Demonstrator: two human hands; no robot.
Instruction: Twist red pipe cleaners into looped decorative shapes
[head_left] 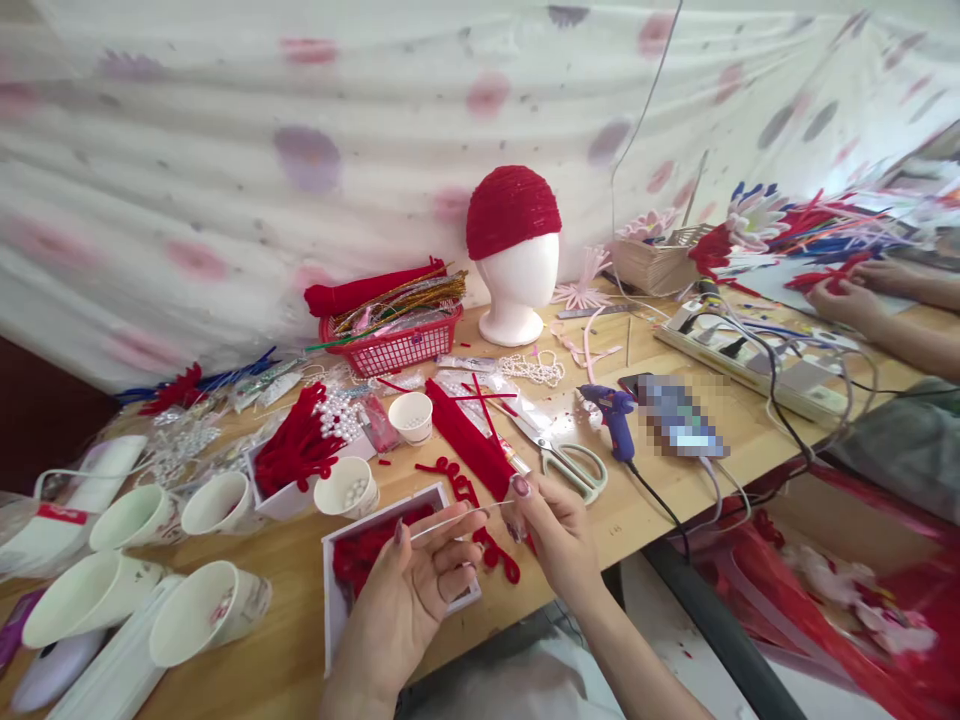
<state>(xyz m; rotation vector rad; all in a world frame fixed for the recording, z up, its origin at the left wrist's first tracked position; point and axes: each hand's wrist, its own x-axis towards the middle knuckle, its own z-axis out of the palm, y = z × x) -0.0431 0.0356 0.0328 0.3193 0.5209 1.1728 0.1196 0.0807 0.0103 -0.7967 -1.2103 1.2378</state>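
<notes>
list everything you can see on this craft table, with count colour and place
thin strip: 1, pale, pinched between both hands
white box: 1, holds red pieces, under the hands
red curly pieces: a few, table near edge
pipe cleaner bundle: 1, red, table middle
scissors: 1, pale handles, right of bundle
glue gun: 1, blue, beside phone
phone: 1, blurred, right of glue gun
foam head: 1, white, red cap, back
basket: 1, red, left of head
paper cups: several, white, left side
power strip: 1, white, right
another person's hands: far right
left hand: palm up, holds strip
right hand: pinches strip
</notes>
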